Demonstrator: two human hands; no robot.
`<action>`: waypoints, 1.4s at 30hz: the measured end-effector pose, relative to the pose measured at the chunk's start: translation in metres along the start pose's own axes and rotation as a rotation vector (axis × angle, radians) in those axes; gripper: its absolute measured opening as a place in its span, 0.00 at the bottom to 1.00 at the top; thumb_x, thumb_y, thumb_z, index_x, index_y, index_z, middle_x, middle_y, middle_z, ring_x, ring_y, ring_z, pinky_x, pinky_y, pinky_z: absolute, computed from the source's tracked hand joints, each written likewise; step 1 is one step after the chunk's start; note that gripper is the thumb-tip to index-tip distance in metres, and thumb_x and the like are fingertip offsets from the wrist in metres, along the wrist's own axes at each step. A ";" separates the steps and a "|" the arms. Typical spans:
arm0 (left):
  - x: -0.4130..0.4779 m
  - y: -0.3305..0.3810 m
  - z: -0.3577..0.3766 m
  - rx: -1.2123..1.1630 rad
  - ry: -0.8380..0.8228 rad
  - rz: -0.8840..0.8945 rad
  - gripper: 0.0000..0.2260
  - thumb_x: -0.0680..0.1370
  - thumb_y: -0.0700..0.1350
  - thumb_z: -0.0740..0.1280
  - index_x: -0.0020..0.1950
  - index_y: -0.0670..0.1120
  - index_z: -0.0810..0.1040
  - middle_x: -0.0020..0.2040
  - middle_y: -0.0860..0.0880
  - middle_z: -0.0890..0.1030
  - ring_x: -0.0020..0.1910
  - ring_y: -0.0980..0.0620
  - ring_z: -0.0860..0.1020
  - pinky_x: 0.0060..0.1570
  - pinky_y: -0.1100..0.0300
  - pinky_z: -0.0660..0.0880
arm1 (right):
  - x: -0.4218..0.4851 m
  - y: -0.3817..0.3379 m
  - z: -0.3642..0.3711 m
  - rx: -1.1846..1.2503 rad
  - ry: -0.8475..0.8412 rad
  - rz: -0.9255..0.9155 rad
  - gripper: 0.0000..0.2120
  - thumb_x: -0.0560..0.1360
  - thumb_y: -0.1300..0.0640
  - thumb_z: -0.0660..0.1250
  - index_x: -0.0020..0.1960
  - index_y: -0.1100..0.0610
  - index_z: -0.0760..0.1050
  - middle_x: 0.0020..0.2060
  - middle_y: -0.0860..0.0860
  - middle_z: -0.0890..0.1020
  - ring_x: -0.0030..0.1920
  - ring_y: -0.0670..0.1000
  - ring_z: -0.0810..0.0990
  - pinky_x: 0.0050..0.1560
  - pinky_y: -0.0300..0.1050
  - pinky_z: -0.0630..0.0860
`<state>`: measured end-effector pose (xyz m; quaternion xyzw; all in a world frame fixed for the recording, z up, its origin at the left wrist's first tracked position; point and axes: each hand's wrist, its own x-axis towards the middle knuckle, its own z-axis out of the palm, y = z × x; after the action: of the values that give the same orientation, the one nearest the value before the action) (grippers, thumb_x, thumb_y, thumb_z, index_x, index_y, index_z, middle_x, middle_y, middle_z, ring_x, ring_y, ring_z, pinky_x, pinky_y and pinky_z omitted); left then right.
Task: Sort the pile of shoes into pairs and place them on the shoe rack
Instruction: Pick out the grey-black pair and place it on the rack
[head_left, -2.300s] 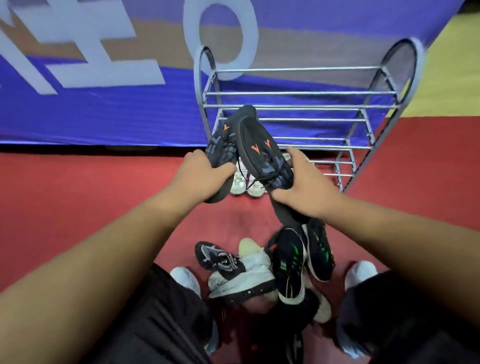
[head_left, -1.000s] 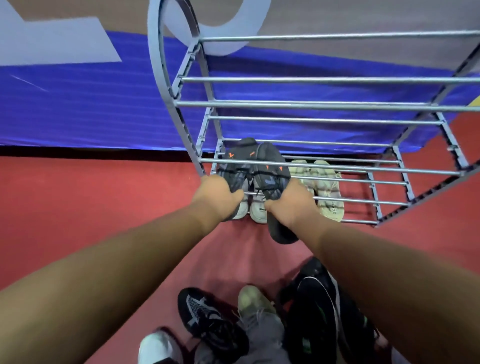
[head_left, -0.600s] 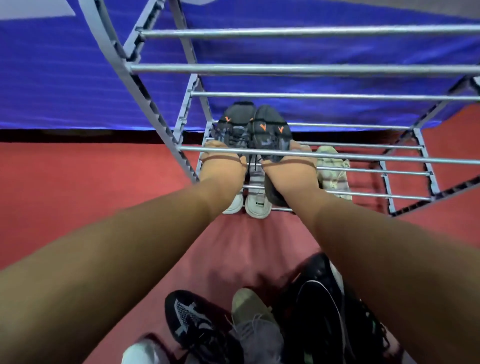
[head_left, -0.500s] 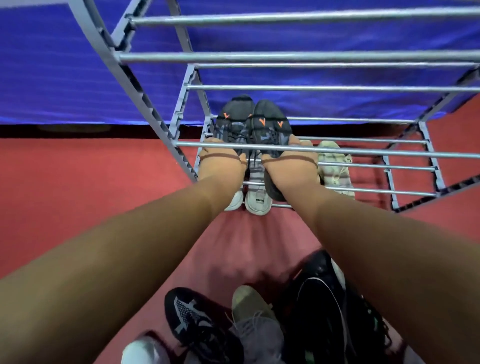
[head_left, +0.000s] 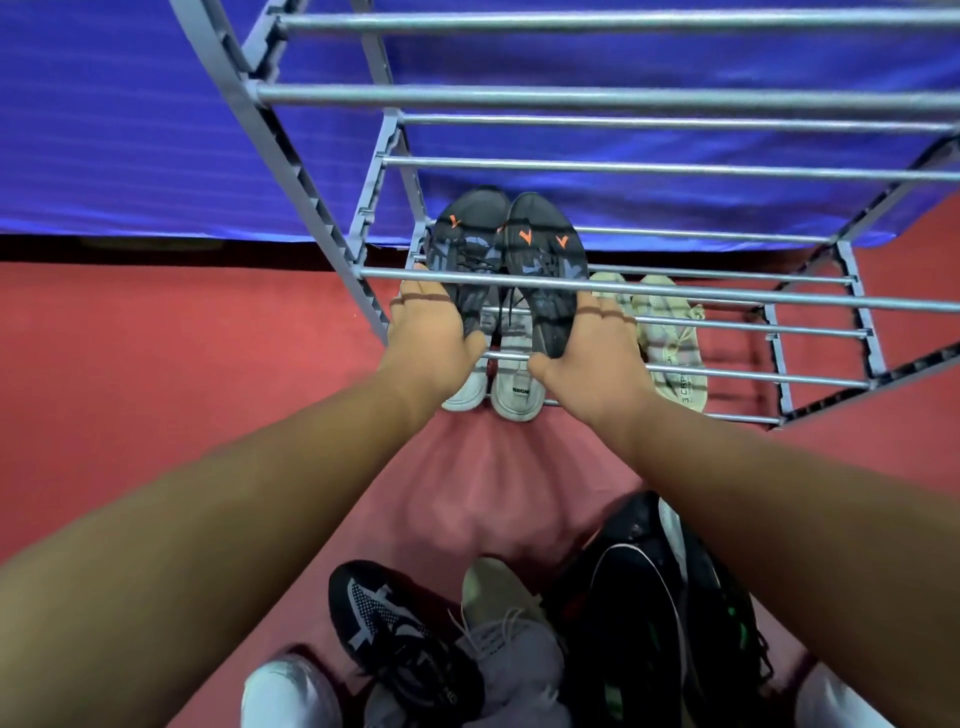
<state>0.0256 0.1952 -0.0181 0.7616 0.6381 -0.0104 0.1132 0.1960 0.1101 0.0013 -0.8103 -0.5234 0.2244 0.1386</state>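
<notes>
Head view: two dark shoes with orange marks (head_left: 511, 260), side by side at frame centre on a middle tier of grey shoe rack (head_left: 597, 96). Left hand (head_left: 434, 332) grasping left shoe, right hand (head_left: 592, 353) grasping right shoe. Below on rack: two white shoes (head_left: 511, 387), two beige shoes (head_left: 670, 338). Bottom of frame: pile on red floor (head_left: 156, 364), count unclear.

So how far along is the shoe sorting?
Done: a white pair and a beige pair sit on the rack, on its bottom shelf. In hand: the left hand and right hand are setting the black pair on the shelf above. Left: the pile on the floor.
</notes>
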 end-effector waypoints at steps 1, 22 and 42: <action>-0.004 0.000 0.001 0.007 0.028 0.001 0.34 0.78 0.60 0.67 0.69 0.31 0.70 0.68 0.34 0.68 0.64 0.36 0.69 0.62 0.47 0.71 | 0.000 -0.001 0.001 0.020 0.018 0.001 0.34 0.71 0.43 0.73 0.70 0.59 0.69 0.66 0.58 0.73 0.68 0.63 0.69 0.66 0.54 0.71; -0.003 -0.004 0.016 0.013 0.091 -0.020 0.40 0.83 0.61 0.60 0.78 0.28 0.55 0.72 0.32 0.66 0.67 0.38 0.70 0.66 0.52 0.68 | 0.019 -0.027 0.026 -0.095 0.044 -0.039 0.44 0.69 0.33 0.71 0.73 0.62 0.67 0.68 0.60 0.71 0.68 0.64 0.69 0.70 0.56 0.71; -0.037 -0.024 -0.014 -0.096 -0.089 0.159 0.40 0.79 0.48 0.72 0.81 0.37 0.53 0.83 0.35 0.46 0.83 0.38 0.54 0.78 0.48 0.62 | -0.009 -0.020 0.019 -0.107 -0.011 -0.112 0.50 0.72 0.42 0.75 0.83 0.61 0.54 0.80 0.61 0.61 0.77 0.65 0.64 0.77 0.57 0.64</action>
<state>-0.0060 0.1654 -0.0024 0.8023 0.5696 -0.0047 0.1785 0.1673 0.1100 -0.0038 -0.7846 -0.5800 0.1925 0.1045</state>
